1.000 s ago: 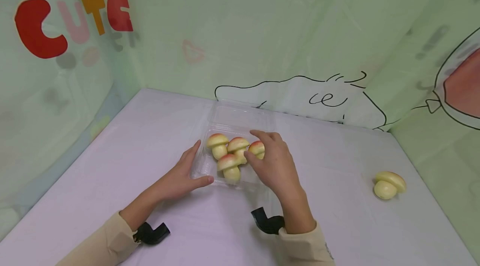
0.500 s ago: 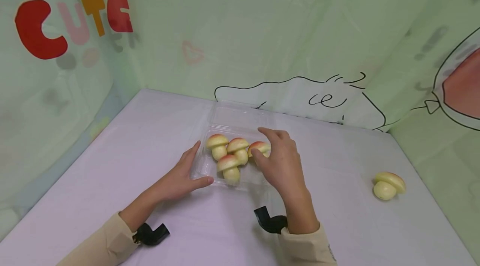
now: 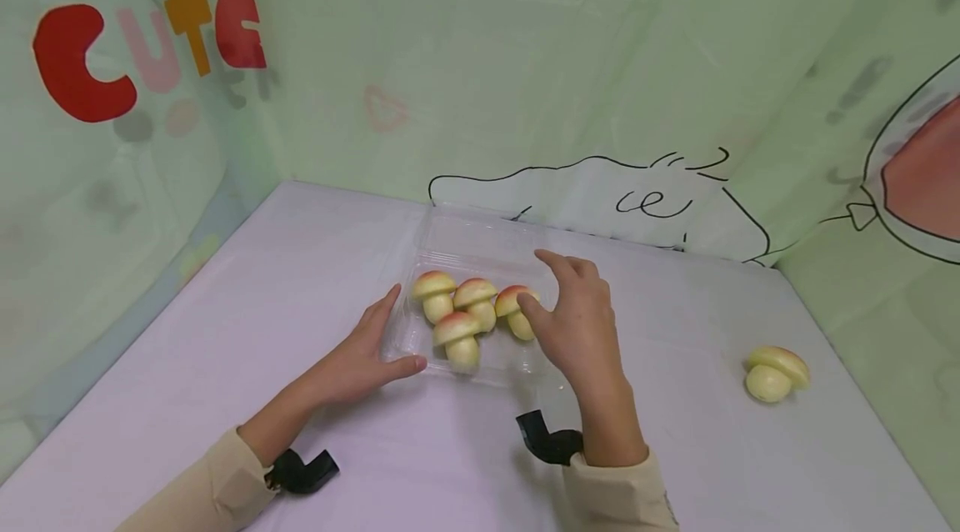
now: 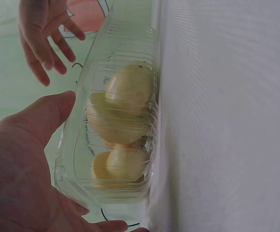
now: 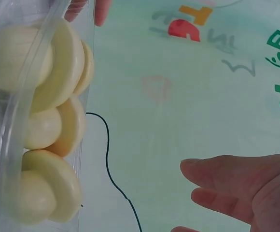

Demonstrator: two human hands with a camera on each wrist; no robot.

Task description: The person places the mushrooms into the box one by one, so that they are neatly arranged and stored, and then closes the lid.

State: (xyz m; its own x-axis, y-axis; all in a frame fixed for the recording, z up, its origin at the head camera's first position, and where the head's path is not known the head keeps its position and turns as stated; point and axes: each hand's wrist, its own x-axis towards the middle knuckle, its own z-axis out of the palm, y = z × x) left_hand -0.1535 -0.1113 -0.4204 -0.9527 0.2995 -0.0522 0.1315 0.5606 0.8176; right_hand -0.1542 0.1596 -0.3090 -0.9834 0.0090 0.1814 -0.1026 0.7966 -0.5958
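A clear plastic clamshell box (image 3: 497,358) lies with its lid (image 3: 480,235) folded back, holding several pale yellow toy mushrooms with reddish cap tops. My left hand (image 3: 362,358) is spread at the box's left side, fingers along that side and thumb near the front corner. In the left wrist view the thumb (image 4: 58,108) is at the rim. Above the box's right side, my right hand (image 3: 577,319) hovers with thumb and fingers apart, holding nothing. Nearest to it is the rightmost mushroom (image 3: 516,307), partly behind the thumb in the head view.
Another toy mushroom (image 3: 776,373) lies on its side toward the right of the pale table (image 3: 675,449). Green printed cloth (image 3: 525,57) hangs behind the table and along both sides. Black camera mounts (image 3: 551,440) stick out from both wrists.
My right hand has drawn away to the right from the rightmost mushroom, uncovering more of it. That mushroom stays in the box. The left hand has hardly moved.
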